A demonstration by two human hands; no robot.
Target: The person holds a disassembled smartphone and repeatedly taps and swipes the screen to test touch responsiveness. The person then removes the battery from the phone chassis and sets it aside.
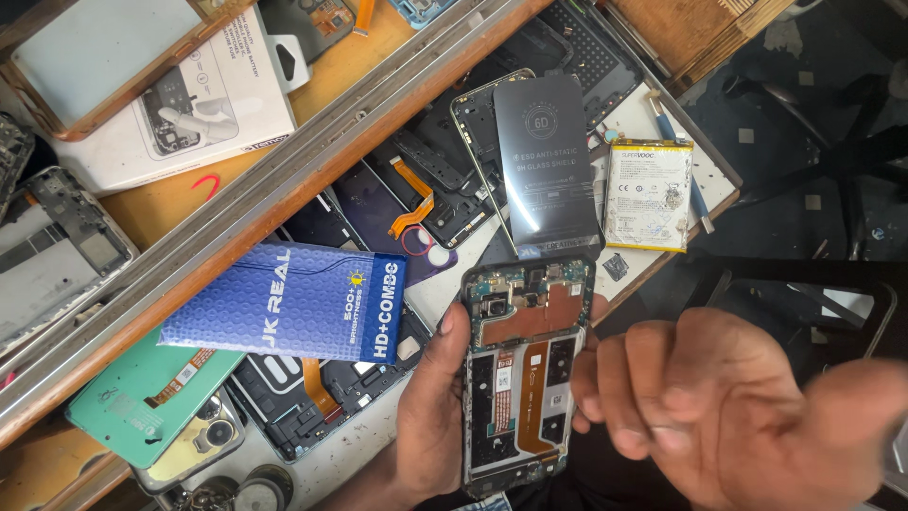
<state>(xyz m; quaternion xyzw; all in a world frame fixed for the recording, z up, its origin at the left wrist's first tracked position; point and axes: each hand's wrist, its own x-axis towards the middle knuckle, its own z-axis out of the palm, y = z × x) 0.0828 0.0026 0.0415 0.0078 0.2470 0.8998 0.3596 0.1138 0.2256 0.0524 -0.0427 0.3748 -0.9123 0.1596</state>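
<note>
Left hand (430, 416) clasps the opened black phone chassis with exposed copper-and-green circuit board (522, 369) by its left edge, long axis running near to far. Right hand (728, 416), blurred, loosely curled and empty, hovers just right of it, fingertips nearest.

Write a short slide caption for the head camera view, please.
Left hand holds an opened phone, circuit side up, beside the blurred right hand, above a blue box and a loose battery.
</note>
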